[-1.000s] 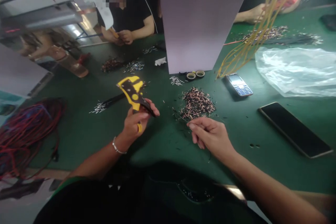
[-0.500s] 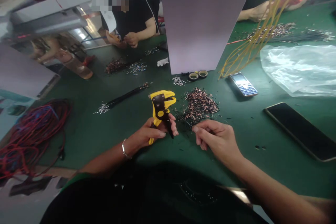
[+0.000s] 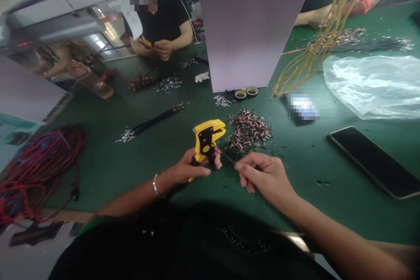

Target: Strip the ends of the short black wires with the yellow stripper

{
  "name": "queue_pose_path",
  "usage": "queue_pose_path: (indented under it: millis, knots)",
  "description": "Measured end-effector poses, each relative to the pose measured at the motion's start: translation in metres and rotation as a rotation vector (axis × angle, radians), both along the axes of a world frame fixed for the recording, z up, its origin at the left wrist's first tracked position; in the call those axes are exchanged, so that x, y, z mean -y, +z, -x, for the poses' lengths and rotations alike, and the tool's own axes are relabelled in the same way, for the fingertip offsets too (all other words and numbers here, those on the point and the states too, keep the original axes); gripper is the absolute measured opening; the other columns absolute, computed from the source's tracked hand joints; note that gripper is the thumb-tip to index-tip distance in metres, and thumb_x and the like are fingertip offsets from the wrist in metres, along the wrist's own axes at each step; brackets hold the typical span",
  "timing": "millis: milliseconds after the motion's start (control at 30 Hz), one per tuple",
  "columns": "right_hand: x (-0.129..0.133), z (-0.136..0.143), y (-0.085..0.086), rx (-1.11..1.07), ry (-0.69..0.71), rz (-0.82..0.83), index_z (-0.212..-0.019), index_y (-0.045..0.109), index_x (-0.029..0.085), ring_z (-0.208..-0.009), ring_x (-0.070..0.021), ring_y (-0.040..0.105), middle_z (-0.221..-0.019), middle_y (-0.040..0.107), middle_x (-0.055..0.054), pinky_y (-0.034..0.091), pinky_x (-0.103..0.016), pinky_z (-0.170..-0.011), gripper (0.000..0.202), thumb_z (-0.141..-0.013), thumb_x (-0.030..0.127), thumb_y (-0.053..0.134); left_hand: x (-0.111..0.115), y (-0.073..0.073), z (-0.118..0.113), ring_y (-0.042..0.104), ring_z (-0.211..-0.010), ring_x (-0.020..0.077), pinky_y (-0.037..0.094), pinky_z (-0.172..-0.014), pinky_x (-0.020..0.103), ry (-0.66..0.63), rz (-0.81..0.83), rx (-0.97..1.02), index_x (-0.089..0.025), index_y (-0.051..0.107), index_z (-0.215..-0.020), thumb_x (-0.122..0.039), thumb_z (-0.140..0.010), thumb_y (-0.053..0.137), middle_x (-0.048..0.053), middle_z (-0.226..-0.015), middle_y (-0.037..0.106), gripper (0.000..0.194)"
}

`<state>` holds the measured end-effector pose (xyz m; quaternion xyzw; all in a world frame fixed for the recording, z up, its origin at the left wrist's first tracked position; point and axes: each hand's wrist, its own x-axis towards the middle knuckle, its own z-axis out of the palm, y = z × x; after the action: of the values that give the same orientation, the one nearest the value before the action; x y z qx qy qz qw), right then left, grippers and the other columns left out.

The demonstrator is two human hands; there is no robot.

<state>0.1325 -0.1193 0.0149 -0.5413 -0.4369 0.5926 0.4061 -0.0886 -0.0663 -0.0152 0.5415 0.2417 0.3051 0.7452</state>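
My left hand [image 3: 192, 167] is closed around the handles of a yellow and black wire stripper [image 3: 206, 140], its jaws tilted up and to the right. Between thumb and fingertips my right hand [image 3: 259, 171] pinches a thin dark wire [image 3: 228, 156]. The wire's free end points up and left toward the tool's lower part; whether it touches the tool I cannot tell. Just beyond my hands lies a heap of short copper-and-black wire scraps [image 3: 249, 129]. To the left, a bundle of black wires [image 3: 151, 121] with silvery ends rests on the green table [image 3: 131, 179].
Tangled red cables [image 3: 42, 166] lie at the left edge. Two tape rolls [image 3: 246, 93] sit by a pale upright panel [image 3: 244, 30]. On the right are a dark smartphone [image 3: 374, 159], a blurred-out small phone [image 3: 303, 106] and a clear plastic bag [image 3: 374, 85]. Co-workers' hands [image 3: 162, 49] work across the table.
The wire stripper has shifted slightly right and down, its handles now closer together in my left hand. My right hand has moved a little left with the wire, nearer the tool.
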Motion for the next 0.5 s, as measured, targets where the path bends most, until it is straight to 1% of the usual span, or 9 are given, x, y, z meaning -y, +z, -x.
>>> queue_pose_path:
  millis: [233,500]
  knots:
    - [0.0,0.002,-0.002,-0.029,0.002,0.052,-0.057,0.058,0.019,-0.034,-0.006,0.044,-0.044,0.058,0.002,0.035,-0.02,-0.038,0.023,-0.074,0.032,0.067,-0.001,-0.004,0.002,0.058,-0.093,0.0214,0.045,-0.091,0.041,0.0,-0.054,-0.036,-0.016,0.06,-0.116,-0.026,-0.079,0.074,0.009,-0.097,0.06,0.04]
    - [0.0,0.004,-0.006,-0.052,0.011,0.051,-0.057,0.058,0.019,-0.033,-0.0055,0.043,-0.043,0.059,0.002,0.035,-0.02,-0.037,0.024,-0.073,0.034,0.067,-0.002,-0.011,0.007,0.057,-0.089,0.019,0.046,-0.086,0.038,0.01,-0.087,-0.087,-0.014,0.058,-0.112,-0.025,-0.083,0.071,0.008,-0.096,0.056,0.034]
